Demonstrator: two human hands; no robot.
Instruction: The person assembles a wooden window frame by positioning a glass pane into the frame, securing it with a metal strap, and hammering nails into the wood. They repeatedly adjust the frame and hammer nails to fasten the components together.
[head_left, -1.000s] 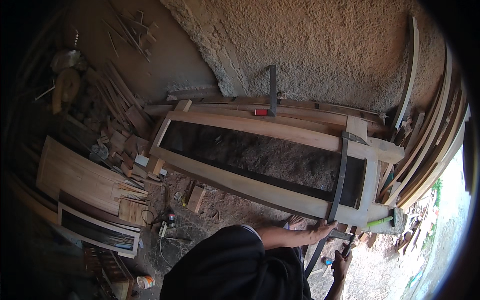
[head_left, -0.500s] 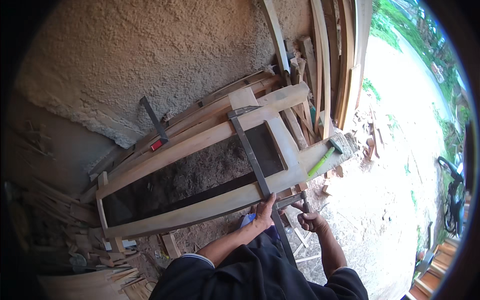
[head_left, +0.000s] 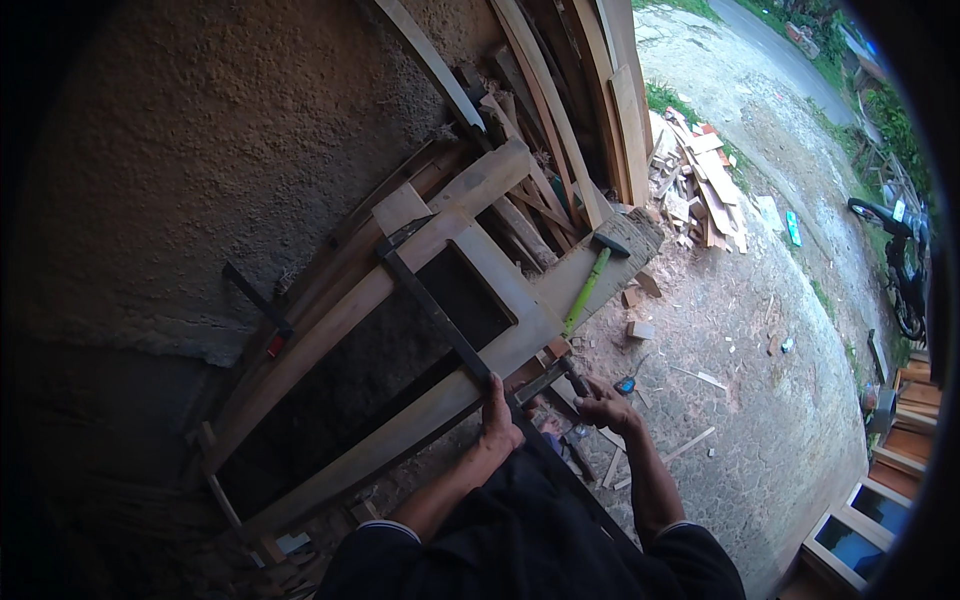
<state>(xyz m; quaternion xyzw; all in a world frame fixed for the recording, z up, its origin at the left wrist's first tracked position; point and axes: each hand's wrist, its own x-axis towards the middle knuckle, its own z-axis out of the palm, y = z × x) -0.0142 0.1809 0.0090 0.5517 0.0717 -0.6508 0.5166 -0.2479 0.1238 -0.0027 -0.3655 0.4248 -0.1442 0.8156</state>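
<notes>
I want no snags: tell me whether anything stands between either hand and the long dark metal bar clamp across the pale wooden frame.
Nothing visible does: the left hand is on the long dark metal bar clamp, and the right hand holds its dark handle. The green-handled hammer lies aside, on a pale wooden board.

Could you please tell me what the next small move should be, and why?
I would probably have the right hand turn the dark handle slightly while the left hand steadies the clamp bar: the right hand is closed on that handle, the left hand touches the bar, and the bar lies across the wooden frame.
</notes>
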